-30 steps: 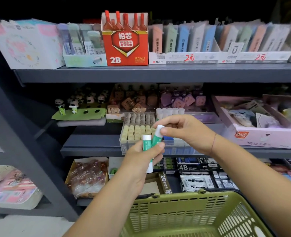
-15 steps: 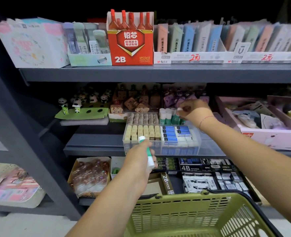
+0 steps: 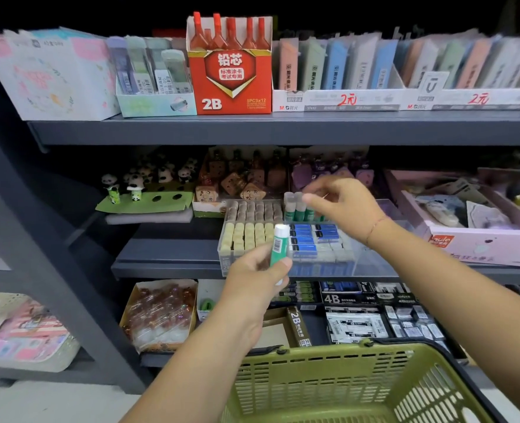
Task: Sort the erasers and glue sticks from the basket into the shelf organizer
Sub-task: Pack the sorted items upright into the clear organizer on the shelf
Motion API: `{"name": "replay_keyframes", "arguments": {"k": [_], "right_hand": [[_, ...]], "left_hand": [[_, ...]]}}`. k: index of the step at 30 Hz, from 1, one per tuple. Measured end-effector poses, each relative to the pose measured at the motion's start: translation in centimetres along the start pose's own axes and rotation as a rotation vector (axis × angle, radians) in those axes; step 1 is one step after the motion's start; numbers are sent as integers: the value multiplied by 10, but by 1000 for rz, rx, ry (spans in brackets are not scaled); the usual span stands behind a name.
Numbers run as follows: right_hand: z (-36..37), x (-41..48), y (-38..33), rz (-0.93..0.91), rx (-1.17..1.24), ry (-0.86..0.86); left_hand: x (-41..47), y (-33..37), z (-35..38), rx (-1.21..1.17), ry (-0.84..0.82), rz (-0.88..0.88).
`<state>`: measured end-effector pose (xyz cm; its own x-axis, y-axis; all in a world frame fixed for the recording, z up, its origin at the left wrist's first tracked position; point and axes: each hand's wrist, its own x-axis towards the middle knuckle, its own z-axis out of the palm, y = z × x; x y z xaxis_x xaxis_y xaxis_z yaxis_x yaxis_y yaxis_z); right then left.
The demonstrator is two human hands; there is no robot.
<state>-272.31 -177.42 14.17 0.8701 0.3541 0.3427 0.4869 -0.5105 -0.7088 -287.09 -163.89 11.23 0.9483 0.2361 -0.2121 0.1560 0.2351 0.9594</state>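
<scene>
My left hand (image 3: pixel 252 282) grips a green glue stick (image 3: pixel 280 244) with a white cap, held upright in front of the clear shelf organizer (image 3: pixel 371 261) on the middle shelf. Inside the organizer are beige and brown erasers (image 3: pixel 246 236) on the left, blue-and-white erasers (image 3: pixel 313 239) at the front right, and a row of standing glue sticks (image 3: pixel 296 209) at the back. My right hand (image 3: pixel 344 209) hovers over that row, fingers relaxed and holding nothing. The green basket (image 3: pixel 329 380) is at the bottom; its contents are hidden.
A red 2B lead box (image 3: pixel 229 68) and eraser trays stand on the top shelf. Panda figures (image 3: pixel 136 184) sit left of the organizer and a pink box (image 3: pixel 478 242) right of it. Boxes of 2B and 4B items (image 3: pixel 356 312) fill the lower shelf.
My right hand carried one glue stick back to the organizer's rear row, set it there and now hovers empty. My left hand lifted the remaining glue stick higher.
</scene>
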Motion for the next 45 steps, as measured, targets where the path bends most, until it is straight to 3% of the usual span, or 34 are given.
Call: {"name": "replay_keyframes", "arguments": {"k": [3,5,10,14,16,19,22,26,35,45], "right_hand": [[3,-33,-28,-49,241,-369],[9,-42,-28,-46,253,-446],[14,-54,-23,14,373,-410],[-6,-39,-20,181,538,-215],[-22,-21,-7,224,368,-71],[-35,4,17,230,-16,10],[-37,23,27,249,-272,-39],[-22,37,25,184,-594,-163],[0,39,35,92,-627,-84],[0,38,35,58,-681,-131]], "left_hand": [[0,0,3,44,1,41],[-1,-1,5,43,-6,52],[-4,0,7,112,-45,39],[2,0,-4,648,81,296],[6,-3,-11,897,156,402],[12,-12,-16,1194,108,403],[15,-20,-16,1426,50,364],[16,-21,-17,1473,45,355],[17,-24,-20,1475,37,388],[17,-26,-23,1478,27,417]]}}
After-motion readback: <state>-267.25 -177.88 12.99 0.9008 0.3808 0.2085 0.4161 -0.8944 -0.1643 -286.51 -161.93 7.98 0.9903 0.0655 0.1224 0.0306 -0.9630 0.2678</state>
